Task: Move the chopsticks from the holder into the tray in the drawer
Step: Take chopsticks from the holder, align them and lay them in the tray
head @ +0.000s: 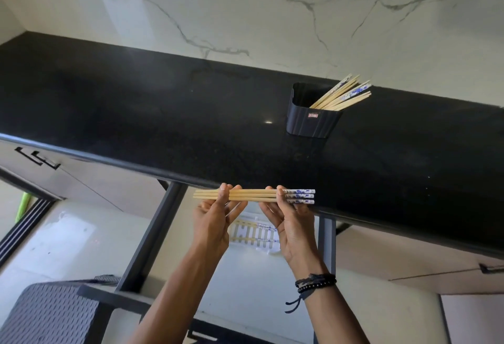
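Observation:
A small bundle of wooden chopsticks (253, 196) with blue-and-white patterned ends lies level between both hands, over the front edge of the counter. My left hand (215, 218) pinches the plain tips. My right hand (289, 221) pinches near the patterned ends. A black ribbed holder (311, 120) stands on the black counter at the right, with several more chopsticks (343, 94) leaning out to the right. Below my hands, in the open drawer, a white slotted tray (256, 234) holds a few chopsticks laid flat; my hands hide part of it.
The black stone counter (136, 114) runs across the view under a white marble wall (245, 2). The drawer's dark frame rails (152, 234) stand left and right of the tray. A dark woven basket (49, 313) sits at the lower left.

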